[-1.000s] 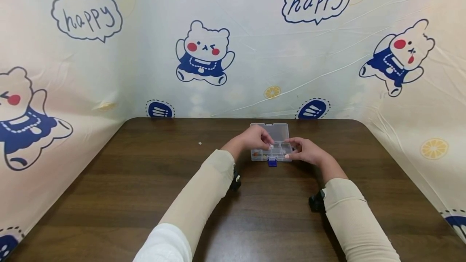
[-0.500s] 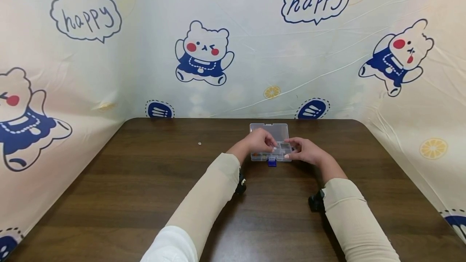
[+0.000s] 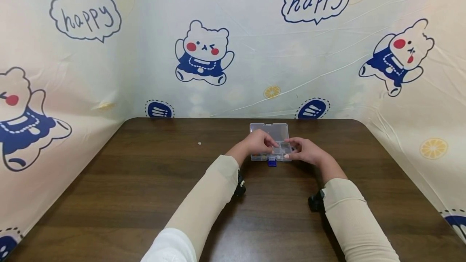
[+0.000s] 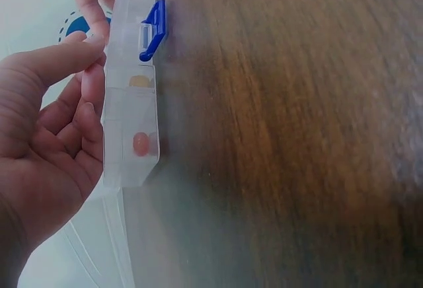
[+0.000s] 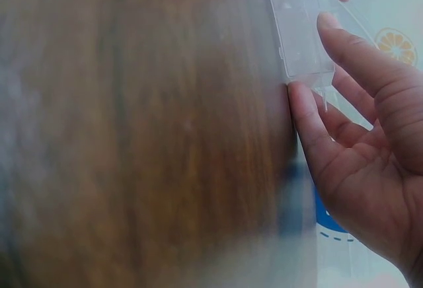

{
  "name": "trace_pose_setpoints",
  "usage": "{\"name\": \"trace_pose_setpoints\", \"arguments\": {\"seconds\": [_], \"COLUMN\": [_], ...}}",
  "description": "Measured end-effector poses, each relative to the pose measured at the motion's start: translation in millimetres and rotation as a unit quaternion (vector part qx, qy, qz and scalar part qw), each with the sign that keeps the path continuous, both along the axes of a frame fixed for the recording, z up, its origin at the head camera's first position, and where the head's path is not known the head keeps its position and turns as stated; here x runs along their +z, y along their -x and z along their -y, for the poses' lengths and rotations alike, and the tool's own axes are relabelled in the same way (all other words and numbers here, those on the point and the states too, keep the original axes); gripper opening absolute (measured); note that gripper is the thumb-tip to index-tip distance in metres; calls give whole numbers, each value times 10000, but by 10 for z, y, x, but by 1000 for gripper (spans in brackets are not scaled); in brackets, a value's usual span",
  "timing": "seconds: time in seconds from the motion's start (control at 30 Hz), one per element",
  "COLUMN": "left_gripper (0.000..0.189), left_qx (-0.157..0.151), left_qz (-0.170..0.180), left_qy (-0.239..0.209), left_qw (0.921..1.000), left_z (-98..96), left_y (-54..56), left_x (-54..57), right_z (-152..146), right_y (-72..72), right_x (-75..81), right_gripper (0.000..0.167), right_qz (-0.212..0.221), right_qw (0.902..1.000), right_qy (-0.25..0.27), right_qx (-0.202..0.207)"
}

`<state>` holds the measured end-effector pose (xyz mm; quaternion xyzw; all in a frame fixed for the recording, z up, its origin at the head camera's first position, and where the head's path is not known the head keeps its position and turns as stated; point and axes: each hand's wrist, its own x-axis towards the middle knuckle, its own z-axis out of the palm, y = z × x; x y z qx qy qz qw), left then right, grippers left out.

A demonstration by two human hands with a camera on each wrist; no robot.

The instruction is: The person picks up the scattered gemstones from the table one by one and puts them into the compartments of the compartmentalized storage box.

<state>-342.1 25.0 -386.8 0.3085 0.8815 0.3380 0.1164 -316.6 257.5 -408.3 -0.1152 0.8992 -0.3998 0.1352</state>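
A clear plastic compartment box (image 3: 284,158) stands on the table with its lid (image 3: 268,131) raised at the back and a blue latch (image 3: 272,163) hanging at the front. My left hand (image 3: 259,142) is over the compartments, thumb and forefinger tips slightly apart; no item shows between them. My right hand (image 3: 307,151) holds the box's right end, thumb near the front rim, a finger behind. Through the front wall in the left wrist view show an orange-red bead (image 4: 141,144) and a yellowish bead (image 4: 139,81) in separate compartments. The left hand hides part of the box in the head view.
One small pale bead (image 3: 199,143) lies on the brown wooden table (image 3: 145,189), left of the box. Behind the table hangs a patterned cloth (image 3: 247,51). The table's back edge is close behind the box.
My left hand has moved slightly right over the box, and the small white item seen at its fingertips earlier no longer shows. The right hand has stayed at the box's right end.
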Motion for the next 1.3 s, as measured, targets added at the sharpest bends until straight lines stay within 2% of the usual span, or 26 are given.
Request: {"name": "trace_pose_setpoints", "arguments": {"seconds": [0.2,0.47,0.7,0.8,1.3], "left_gripper": [18,18,20,22,27], "left_qx": [8,275,273,245,369], "left_qz": [18,323,177,223,247], "left_qy": [-326,-682,-918,-990,-1259], "left_qw": [9995,9968,9952,9945,9910], "left_z": [66,225,353,393,587], "left_y": [-5,-54,-51,-50,-96], "left_x": [-25,-30,-45,-46,-25], "right_z": [10,21,18,14,15], "right_y": [6,-4,-5,-2,-10], "right_x": [-3,-11,-28,-25,-9], "right_gripper": [68,69,69,68,69], "right_qz": [2,131,-51,-111,-76], "right_qw": [10000,9999,9999,9998,9999], "right_qy": [-13,-27,-104,-140,-117], "right_qx": [17,-90,-72,-73,-78]}}
